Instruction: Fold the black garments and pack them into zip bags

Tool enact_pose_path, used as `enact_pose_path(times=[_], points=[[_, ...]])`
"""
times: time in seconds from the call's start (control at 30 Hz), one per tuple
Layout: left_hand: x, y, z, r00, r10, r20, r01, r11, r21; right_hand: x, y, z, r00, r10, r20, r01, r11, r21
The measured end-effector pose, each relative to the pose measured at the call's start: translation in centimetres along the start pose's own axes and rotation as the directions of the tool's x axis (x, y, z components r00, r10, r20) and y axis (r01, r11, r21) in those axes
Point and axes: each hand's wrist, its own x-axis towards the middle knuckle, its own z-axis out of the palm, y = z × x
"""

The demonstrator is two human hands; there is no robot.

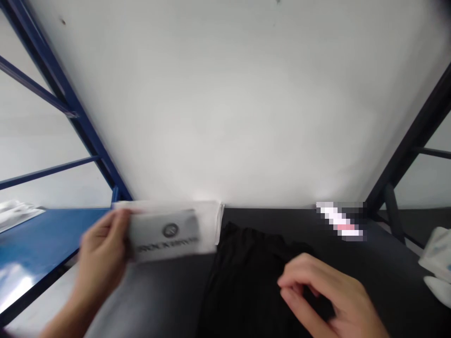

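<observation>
My left hand (105, 249) is closed on the left end of a printed plastic bag (162, 239), gripped with the thumb in front. The bag is pale and translucent, with a grey panel, a round dark logo and blurred lettering. More white bags (211, 220) show right behind it; whether the hand grips these too I cannot tell. A crumpled black cloth (246, 277), perhaps a garment, lies on the dark table. Over its right side is my right hand (324, 295), fingers curled and the thumb and forefinger tips nearly together, with nothing visible between them.
A white wall (225, 103) rises behind the dark tabletop (162, 291). Blue metal framing (84, 122) stands at left beside a blue surface (45, 249); a dark frame (405, 155) stands at right. A white packet (439, 253) sits at the right edge, and a pixelated patch lies back right.
</observation>
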Motion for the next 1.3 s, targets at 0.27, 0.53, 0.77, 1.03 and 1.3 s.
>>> enact_pose_path(times=[0.27,0.53,0.77,1.03,1.3], points=[[-11.6,-3.3,11.0,0.784,-0.202,0.588,0.44,0.848,-0.295,3.9,3.5,2.1,0.999,0.032,0.01,-0.027,0.947,-0.319],[-14.8,-4.2,13.2,0.596,-0.09,0.798,0.527,0.793,-0.304,4.9,3.2,3.8,0.848,0.325,0.419,-0.33,0.942,-0.062],[-15.0,-4.5,12.3,0.702,-0.081,0.708,0.491,0.775,-0.398,4.4,3.1,4.3,0.866,0.325,0.379,-0.355,0.935,0.011],[-12.3,-5.1,9.0,0.747,-0.256,0.613,0.554,0.75,-0.361,0.8,5.4,-0.4,0.744,0.482,0.463,-0.476,0.868,-0.138],[-12.9,-4.7,8.0,0.736,-0.209,0.644,0.505,0.803,-0.317,0.0,4.9,-2.1,0.851,0.367,0.376,-0.357,0.929,-0.098]])
